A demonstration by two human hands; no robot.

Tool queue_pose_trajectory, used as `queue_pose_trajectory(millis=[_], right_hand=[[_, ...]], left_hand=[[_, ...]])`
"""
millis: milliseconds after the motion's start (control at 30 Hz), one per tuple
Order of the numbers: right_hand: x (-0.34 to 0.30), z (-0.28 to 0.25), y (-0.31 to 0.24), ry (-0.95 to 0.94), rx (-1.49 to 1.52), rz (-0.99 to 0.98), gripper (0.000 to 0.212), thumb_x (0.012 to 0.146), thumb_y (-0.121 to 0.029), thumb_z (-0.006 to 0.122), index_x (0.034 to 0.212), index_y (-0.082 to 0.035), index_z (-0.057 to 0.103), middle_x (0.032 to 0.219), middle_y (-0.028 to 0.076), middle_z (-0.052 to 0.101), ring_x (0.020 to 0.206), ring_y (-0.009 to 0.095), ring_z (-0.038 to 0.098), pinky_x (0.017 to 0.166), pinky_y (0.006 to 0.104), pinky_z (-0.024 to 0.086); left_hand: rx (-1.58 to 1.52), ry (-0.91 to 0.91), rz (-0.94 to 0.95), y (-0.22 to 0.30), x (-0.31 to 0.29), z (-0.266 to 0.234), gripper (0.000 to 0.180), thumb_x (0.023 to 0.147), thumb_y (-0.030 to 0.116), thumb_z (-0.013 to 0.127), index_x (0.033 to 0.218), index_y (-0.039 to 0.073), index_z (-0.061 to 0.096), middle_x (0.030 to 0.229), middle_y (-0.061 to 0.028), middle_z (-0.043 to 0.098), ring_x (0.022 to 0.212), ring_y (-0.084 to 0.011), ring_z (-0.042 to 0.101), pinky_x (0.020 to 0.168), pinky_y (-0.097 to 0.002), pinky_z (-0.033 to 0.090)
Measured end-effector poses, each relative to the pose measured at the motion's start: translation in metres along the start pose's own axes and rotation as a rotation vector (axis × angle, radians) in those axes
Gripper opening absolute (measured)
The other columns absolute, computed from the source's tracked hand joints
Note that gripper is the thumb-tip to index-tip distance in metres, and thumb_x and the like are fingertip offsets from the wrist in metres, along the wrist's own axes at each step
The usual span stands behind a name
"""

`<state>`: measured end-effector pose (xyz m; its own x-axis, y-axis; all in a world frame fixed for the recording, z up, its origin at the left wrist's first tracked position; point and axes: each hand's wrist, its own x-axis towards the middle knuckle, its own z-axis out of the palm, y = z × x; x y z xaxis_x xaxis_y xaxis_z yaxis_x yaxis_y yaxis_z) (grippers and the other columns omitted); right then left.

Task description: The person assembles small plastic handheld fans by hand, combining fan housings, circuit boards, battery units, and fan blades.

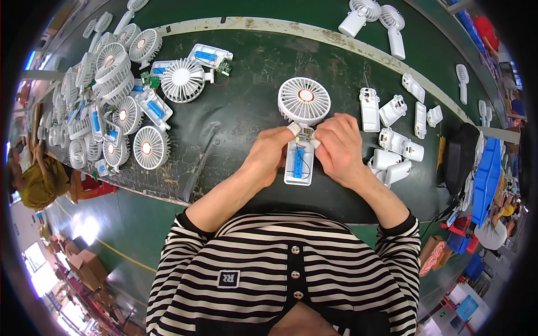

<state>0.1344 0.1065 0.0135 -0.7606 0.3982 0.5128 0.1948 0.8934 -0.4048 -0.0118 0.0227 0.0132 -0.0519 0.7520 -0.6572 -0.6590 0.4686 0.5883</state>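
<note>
A white handheld fan lies in front of me, its round head away from me and its handle toward me. The handle housing is open and shows a blue battery cell, thin wires and a small circuit board near the neck. My left hand is closed on the left side of the neck. From the right, my right hand pinches at the board and the housing's edge. White covers wrap some fingertips of both hands. Whether a small part sits between the fingertips is hidden.
Many white fans are heaped at the left, several with open handles and batteries. White handle covers lie scattered at the right. A black bag rests at the table's right end. More fans stand beyond the pale strip.
</note>
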Motion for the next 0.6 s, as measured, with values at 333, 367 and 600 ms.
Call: queue_pose_trajectory(millis=[333,367,600], right_hand=[[-0.001,0.001,0.001,-0.027,0.020,-0.001,0.016,0.061,0.001,0.056,0.076,-0.001,0.053,0.077,0.009,0.053,0.073,0.026,0.052,0.077,0.0428,0.042],[-0.001,0.001,0.001,-0.032,0.008,-0.013,0.016,0.060,0.001,0.056,0.076,-0.001,0.053,0.077,0.009,0.052,0.073,0.026,0.052,0.077,0.0426,0.042],[0.001,-0.002,0.002,-0.119,-0.082,-0.089,0.023,0.056,0.000,0.059,0.078,-0.002,0.054,0.079,0.008,0.051,0.075,0.025,0.052,0.079,0.0418,0.041]], left_hand=[[0.019,-0.019,0.004,-0.003,0.003,-0.006,0.023,0.088,0.019,0.047,0.089,-0.001,0.059,0.077,-0.0047,0.059,0.064,-0.0101,0.057,0.053,-0.0255,0.048],[0.054,-0.010,0.003,-0.002,0.002,-0.006,0.022,0.087,0.018,0.049,0.090,-0.001,0.059,0.079,-0.0048,0.060,0.065,-0.0101,0.057,0.054,-0.0254,0.048],[0.009,-0.005,-0.022,-0.004,0.004,-0.011,0.023,0.086,0.020,0.053,0.093,-0.001,0.059,0.084,-0.0072,0.062,0.072,-0.0122,0.061,0.063,-0.0269,0.049]])
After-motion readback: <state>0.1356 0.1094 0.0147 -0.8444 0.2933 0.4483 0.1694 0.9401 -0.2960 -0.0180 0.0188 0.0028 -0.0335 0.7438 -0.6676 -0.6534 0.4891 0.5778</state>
